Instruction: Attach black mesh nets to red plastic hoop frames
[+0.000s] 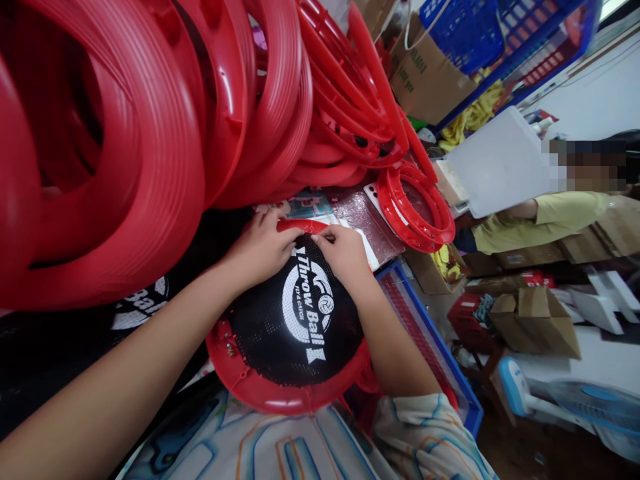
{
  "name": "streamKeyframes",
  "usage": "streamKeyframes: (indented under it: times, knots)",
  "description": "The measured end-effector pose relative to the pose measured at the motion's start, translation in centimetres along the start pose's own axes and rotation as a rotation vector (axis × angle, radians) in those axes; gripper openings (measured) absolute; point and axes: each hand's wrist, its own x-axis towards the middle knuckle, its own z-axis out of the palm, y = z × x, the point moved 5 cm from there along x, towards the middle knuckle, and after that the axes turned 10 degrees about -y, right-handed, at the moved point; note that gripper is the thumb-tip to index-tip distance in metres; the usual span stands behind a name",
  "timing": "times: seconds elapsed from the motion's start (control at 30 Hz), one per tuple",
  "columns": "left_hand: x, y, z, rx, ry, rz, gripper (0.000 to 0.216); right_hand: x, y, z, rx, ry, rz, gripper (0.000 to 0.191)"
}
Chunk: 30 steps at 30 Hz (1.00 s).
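Crowded workshop desk [360, 217], with a leaning stack of red rings [150, 133] looming over its left side. Close to the body, tilted: a red rim [280, 398] filled by a black mesh disc [270, 333] printed "Throw Ball". Left hand [260, 247] and right hand [345, 257] meeting at the far edge, fingers curled narrow: left fingers [277, 223] pinched on the rim, right fingers [327, 237] pressing the mesh edge down just beside them. Probably best done with the mesh taut and centred, worked round the rim bit by bit, thumbs close together, print straight. Crowding the work: the ring stack just above the left hand, likely to slide if nudged. Beyond the hands, a single red ring [415, 207] lying flat; to the right, a blue crate [440, 347], cardboard boxes [540, 320], a fan [550, 393] on the floor, and a co-worker's yellow sleeve [550, 217] well apart.
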Motion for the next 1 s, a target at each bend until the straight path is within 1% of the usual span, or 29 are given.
streamKeyframes:
  times: [0.1,0.2,0.37,0.5,1.0]
  knots:
    - [0.0,0.0,0.0,0.002,0.0,-0.007,0.033,-1.2,0.9,-0.1,0.04,-0.01,0.007,0.014]
    - [-0.1,0.1,0.0,0.004,-0.001,-0.004,0.032,-1.6,1.5,-0.3,0.055,0.011,0.022,0.016]
    - [-0.2,0.1,0.1,0.004,0.005,0.002,0.03,-0.6,1.6,-0.9,0.013,0.073,0.039,0.02]
    - [-0.3,0.1,0.1,0.0,0.01,-0.003,0.029,0.2,1.5,-0.9,-0.043,0.086,0.054,0.021]
    - [-0.2,-0.1,0.2,-0.005,0.019,-0.003,0.028,1.6,1.4,-0.4,-0.193,-0.014,0.142,0.023]
